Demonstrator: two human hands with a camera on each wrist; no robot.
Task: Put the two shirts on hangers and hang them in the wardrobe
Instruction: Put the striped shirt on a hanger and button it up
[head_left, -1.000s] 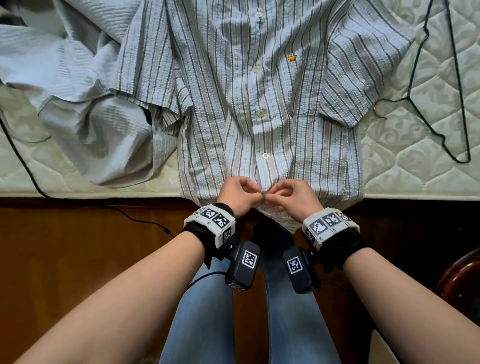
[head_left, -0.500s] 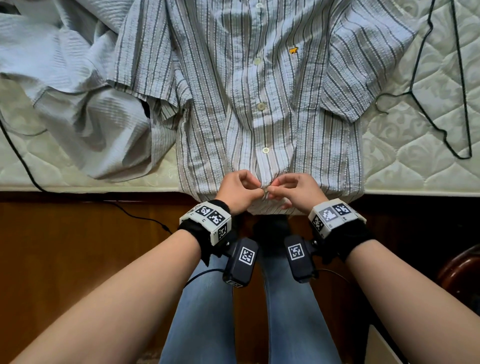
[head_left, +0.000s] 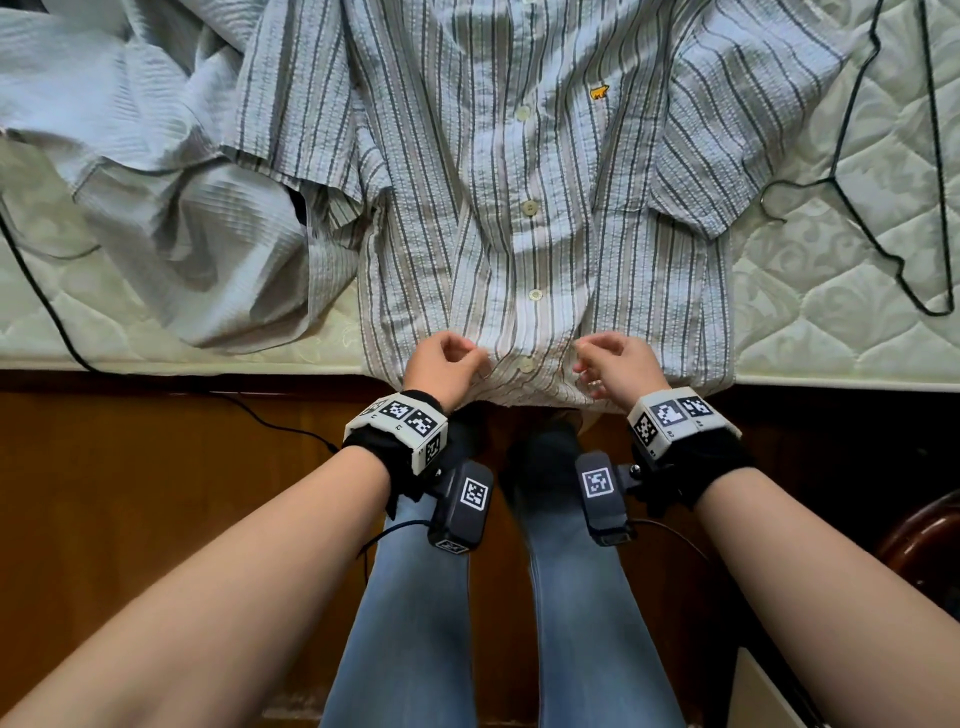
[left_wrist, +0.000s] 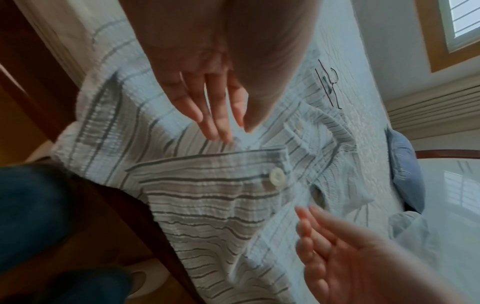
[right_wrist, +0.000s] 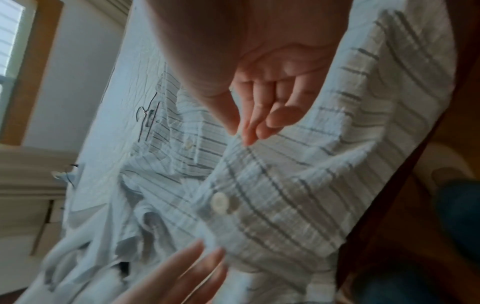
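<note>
Buttoning entry, striped shirt (head_left: 545, 218), front face up at the near edge of the bed (head_left: 831, 332), hem hanging over that edge. Left hand (head_left: 444, 364): grip loose, fingers relaxed and holding nothing, hovering just left of the lowest button (head_left: 525, 365). Right hand (head_left: 615, 364): likewise loose and empty, fingertips (left_wrist: 221, 131) touching or nearly touching the cloth just right of the placket. Lowest button: appears fastened; those above it up the placket also look closed. Judged step: front closed, shirt ready for a hanger. Handling note: the crinkled cloth is soft and will slide, so lift by the shoulders rather than the hem to avoid dragging it off the bed. Wire hanger (head_left: 883, 182): black, lying flat near the right edge of the bed, beside the shirt's sleeve. Second shirt (head_left: 156, 182): pale, crumpled, at the left, partly under the striped one. Wardrobe: not in view.
</note>
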